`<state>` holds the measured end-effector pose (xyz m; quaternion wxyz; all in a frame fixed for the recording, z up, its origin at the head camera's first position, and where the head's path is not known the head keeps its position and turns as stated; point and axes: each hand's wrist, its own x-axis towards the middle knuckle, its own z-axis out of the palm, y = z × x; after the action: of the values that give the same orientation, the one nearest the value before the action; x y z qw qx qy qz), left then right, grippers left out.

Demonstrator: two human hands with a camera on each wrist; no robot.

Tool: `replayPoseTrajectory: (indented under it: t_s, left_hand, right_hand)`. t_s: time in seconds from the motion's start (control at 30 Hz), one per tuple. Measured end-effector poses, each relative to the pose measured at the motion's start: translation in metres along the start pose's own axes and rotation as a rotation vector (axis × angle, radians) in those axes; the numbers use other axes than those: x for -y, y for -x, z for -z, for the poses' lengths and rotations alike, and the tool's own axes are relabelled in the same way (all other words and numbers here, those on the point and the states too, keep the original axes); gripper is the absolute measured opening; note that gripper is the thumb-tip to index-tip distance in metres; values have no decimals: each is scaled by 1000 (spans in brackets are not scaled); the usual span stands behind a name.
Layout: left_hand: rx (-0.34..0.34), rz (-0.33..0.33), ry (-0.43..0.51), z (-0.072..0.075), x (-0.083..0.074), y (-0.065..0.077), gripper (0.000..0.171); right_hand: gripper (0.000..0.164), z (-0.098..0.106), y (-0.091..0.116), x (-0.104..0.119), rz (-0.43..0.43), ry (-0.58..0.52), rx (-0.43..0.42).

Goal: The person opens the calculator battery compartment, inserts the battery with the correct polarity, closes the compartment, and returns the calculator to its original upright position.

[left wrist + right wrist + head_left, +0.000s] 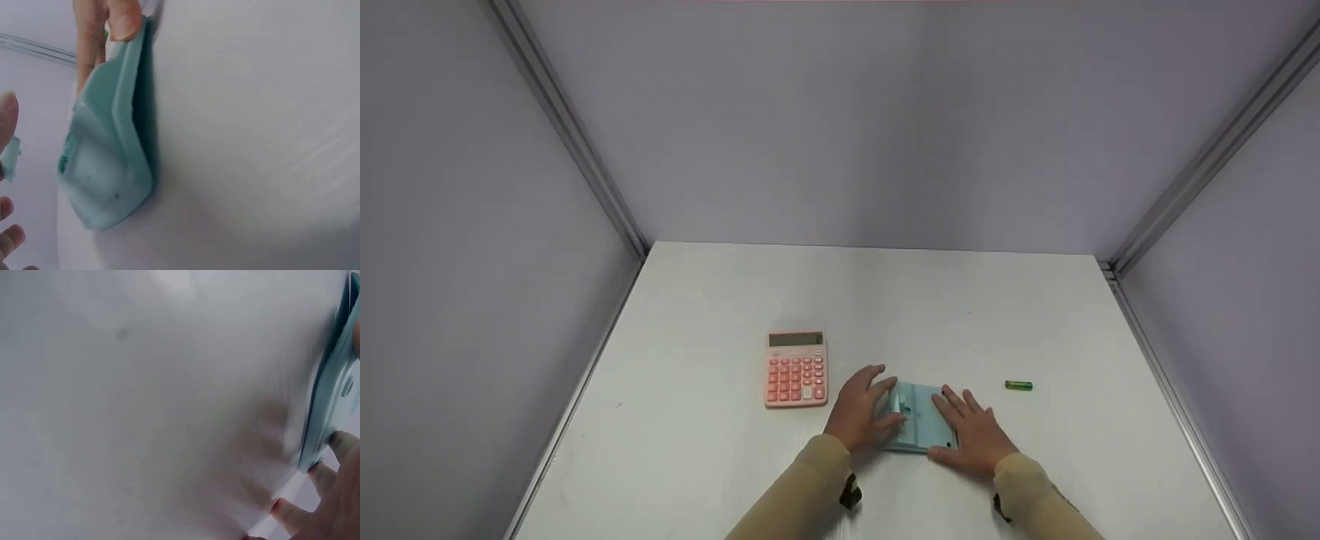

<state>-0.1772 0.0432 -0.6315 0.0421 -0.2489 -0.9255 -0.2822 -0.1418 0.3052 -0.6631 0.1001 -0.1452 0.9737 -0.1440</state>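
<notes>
A light blue plastic device (934, 429), shaped like a calculator lying face down, rests on the table under both hands. My left hand (855, 412) is at its left side and pinches a small light blue piece (10, 158), which looks like a battery cover, between thumb and fingers. Near that hand, a small opening (63, 163) shows in the device's back. My right hand (976, 441) lies on the device's right side with fingers spread and straight, its thumb at the near edge. The device's face is hidden.
A pink calculator (796, 375) lies face up to the left of the hands. To the right lies a green battery (1018, 385). Grey panels (780, 135) enclose the white table (697, 315) at the back and both sides.
</notes>
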Motion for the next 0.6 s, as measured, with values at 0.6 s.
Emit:
replayPoseTrajectory:
  t_s: [0.6]
  left_hand:
    - [-337,42,-66,48,54,37,61]
  right_hand:
    - [97,3,0,5,-4,-13,4]
